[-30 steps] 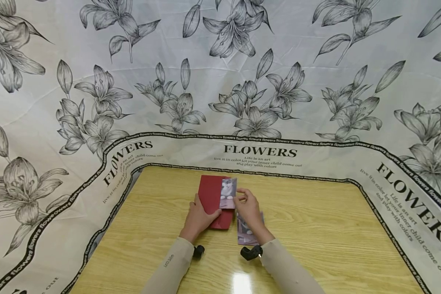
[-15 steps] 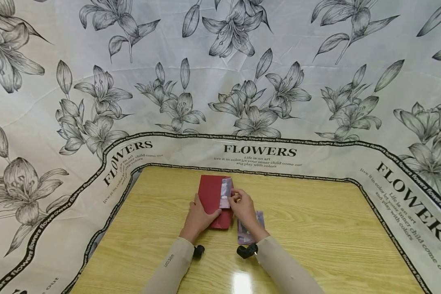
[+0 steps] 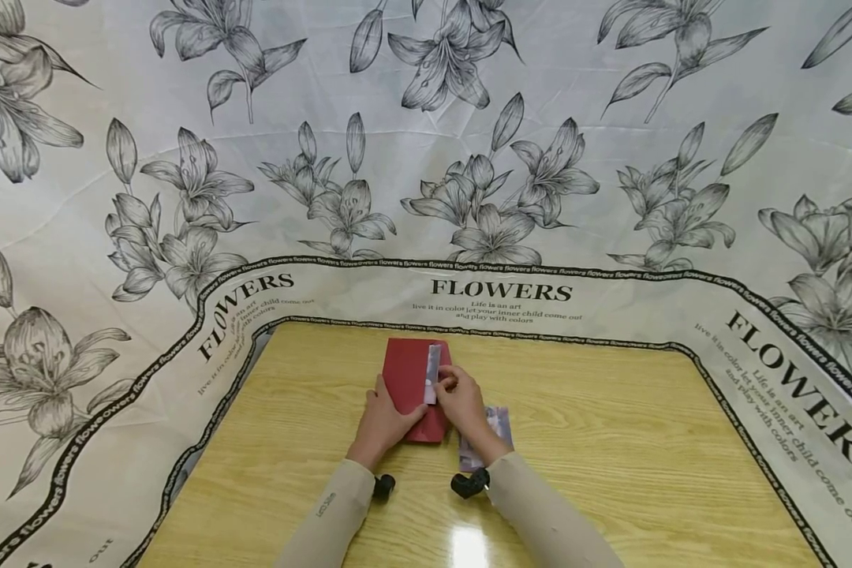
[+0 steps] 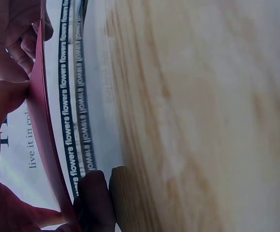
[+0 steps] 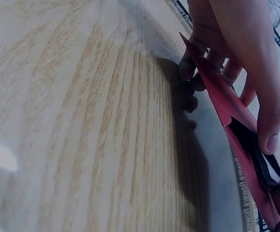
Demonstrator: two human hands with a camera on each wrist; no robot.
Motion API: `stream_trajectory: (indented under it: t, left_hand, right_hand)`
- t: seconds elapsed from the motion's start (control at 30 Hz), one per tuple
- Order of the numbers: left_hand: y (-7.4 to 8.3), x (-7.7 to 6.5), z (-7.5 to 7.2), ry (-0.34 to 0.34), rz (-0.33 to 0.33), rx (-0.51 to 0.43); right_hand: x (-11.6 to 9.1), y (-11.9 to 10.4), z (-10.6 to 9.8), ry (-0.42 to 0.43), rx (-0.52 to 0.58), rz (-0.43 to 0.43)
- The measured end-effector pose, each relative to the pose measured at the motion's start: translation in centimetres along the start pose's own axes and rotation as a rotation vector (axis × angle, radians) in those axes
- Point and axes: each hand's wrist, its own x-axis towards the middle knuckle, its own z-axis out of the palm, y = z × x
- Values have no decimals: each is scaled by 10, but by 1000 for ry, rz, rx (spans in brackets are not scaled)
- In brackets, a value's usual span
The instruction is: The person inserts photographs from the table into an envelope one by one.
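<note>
My left hand [image 3: 386,422] grips a red envelope [image 3: 406,371], raised off the table, its thumb on the near face and fingers behind. From the envelope's opening on its right side sticks a narrow strip of a purple-grey photo card [image 3: 432,367]. With curled fingers my right hand [image 3: 461,398] pinches the card's right edge. In the right wrist view the envelope [image 5: 217,94] gapes, with the dark-looking card [image 5: 256,150] between its sides. Edge-on, the envelope [image 4: 43,116] also shows in the left wrist view. The card's inner part is hidden.
Another photo card [image 3: 500,422] lies on the wooden table [image 3: 596,442], partly beneath my right wrist. A floral cloth [image 3: 497,197] closes off the table's back and sides. Each wrist wears a small black camera [image 3: 471,483].
My right hand has moved left, and the photo card has slid further into the red envelope, so less of it shows. My left hand and the envelope have stayed put.
</note>
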Motion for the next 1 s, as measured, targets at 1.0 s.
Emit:
stream_trajectory:
  t: [1.0]
  left_hand:
    - [-1, 1, 2, 9, 14, 9]
  right_hand:
    - [-8, -1, 5, -27, -34, 27]
